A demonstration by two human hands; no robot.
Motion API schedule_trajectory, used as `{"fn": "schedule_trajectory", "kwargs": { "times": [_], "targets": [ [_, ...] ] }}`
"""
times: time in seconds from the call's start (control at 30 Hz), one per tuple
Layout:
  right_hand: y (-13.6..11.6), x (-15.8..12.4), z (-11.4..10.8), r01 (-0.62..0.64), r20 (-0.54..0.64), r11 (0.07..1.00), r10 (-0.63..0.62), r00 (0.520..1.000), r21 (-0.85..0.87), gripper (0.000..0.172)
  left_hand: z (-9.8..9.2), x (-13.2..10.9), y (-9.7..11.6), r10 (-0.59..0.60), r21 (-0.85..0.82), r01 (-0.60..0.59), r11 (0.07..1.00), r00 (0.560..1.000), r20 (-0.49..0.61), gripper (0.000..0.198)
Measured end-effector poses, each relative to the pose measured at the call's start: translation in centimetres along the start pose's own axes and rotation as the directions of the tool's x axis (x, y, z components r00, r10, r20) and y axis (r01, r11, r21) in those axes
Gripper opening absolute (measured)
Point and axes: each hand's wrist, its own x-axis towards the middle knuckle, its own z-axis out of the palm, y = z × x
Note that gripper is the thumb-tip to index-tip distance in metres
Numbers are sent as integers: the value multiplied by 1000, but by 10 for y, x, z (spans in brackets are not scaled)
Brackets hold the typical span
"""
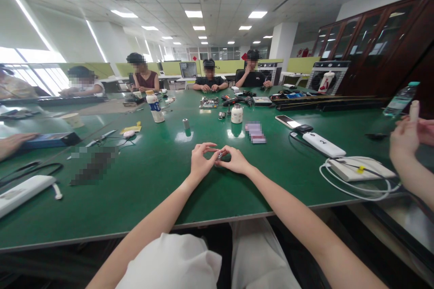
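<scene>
My left hand [202,161] and my right hand [235,160] meet above the green table [224,194], both closed in a pinch. Between their fingertips is a small silvery metal piece [219,156], mostly covered by the fingers; its kind is too small to tell. Beyond my hands stand a short grey cylinder [186,123] and a white jar [237,114] with a metallic lid. A blurred pinkish flat item [255,132] lies to the right of the jar's base.
Left are a labelled bottle [155,108] and a white power strip [25,193]. To the right lie a phone [287,121], a white power bank [323,144] and a white box [361,169] with cables. Another person's hand [405,137] is at far right. People sit opposite.
</scene>
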Motion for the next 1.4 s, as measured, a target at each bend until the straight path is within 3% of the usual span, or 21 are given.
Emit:
{"fn": "schedule_trajectory", "kwargs": {
  "times": [0.13, 0.37, 0.73, 1.03, 1.4],
  "targets": [
    [0, 0, 0, 6, -4, 1000, -6, 1000, -1, 32, -1, 0, 1, -11, 42, 13, 999, 999, -37, 21],
    [3, 1, 2, 20, -5, 1000, -20, 1000, -5, 33, -1, -1, 3, 48, -43, -46, 998, 998, 42, 24],
    [4, 0, 0, 25, 4, 1000, -25, 1000, 14, 35, -2, 0, 1, 32, -63, -33, 997, 999, -4, 23],
    [5, 1, 2, 30, -9, 999, -30, 1000, -15, 35, 2, -1, -1, 40, -61, -37, 997, 998, 56, 30],
    [0, 0, 0, 16, 2, 1000, -16, 1000, -7, 33, 1, -1, 2, 39, -73, -39, 997, 999, -4, 23]
  ]
}}
